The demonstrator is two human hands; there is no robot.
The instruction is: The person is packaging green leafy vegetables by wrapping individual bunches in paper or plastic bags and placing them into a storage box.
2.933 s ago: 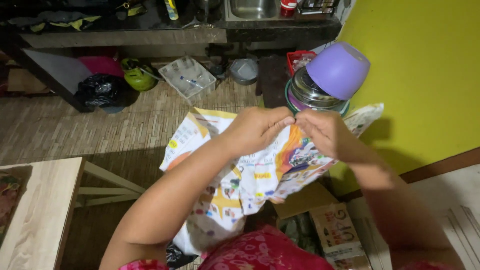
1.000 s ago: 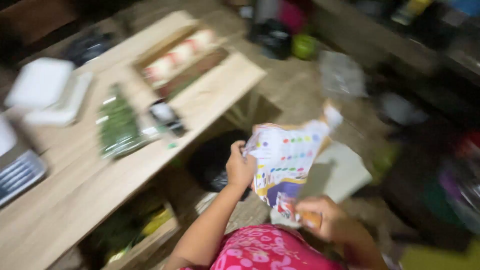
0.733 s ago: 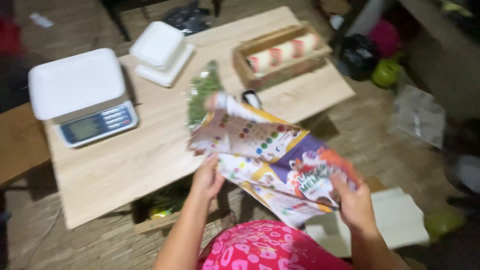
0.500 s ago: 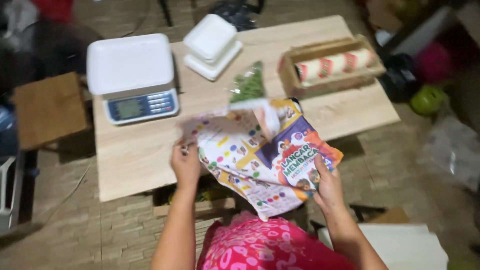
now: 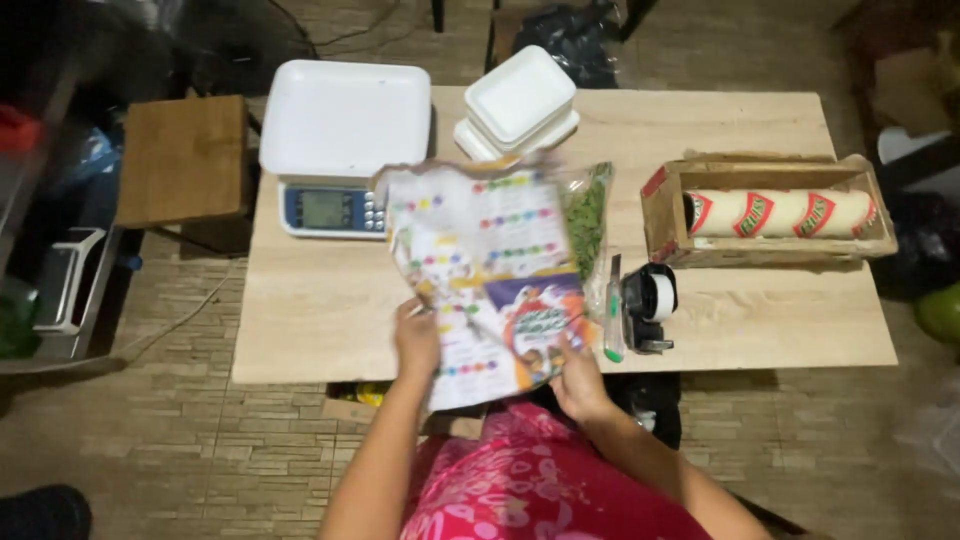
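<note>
In the head view, a large crumpled sheet of colourfully printed paper [image 5: 480,270] is held over the near edge of a light wooden table [image 5: 320,310]. The sheet's lower left edge is gripped by the left hand [image 5: 417,340], whose fingers are closed on the paper. The lower right edge, by the purple and orange printed panel, is pinched by the right hand [image 5: 578,375], also closed on the sheet. The upper part of the sheet is blurred and is spread across the middle of the table.

A white digital weighing scale with a blue front panel [image 5: 343,145] is seen at the far left of the table, just beside the sheet's upper left corner. A stack of white foam food containers [image 5: 518,100] stands at the far edge, just behind the sheet. A clear plastic bag of green leaves [image 5: 588,215] lies against the sheet's right side and is partly covered by it. A green-handled cutter [image 5: 611,315] and a black tape dispenser with a white roll [image 5: 650,303] lie near the right hand. A long brown cardboard box holding a roll of cling wrap with red and white labels [image 5: 770,212] rests at the right end of the table. A brown wooden stool top [image 5: 183,160] stands left of the table on the tiled floor [image 5: 160,440]. A pink patterned garment [image 5: 520,490] is seen at the bottom of the view.
</note>
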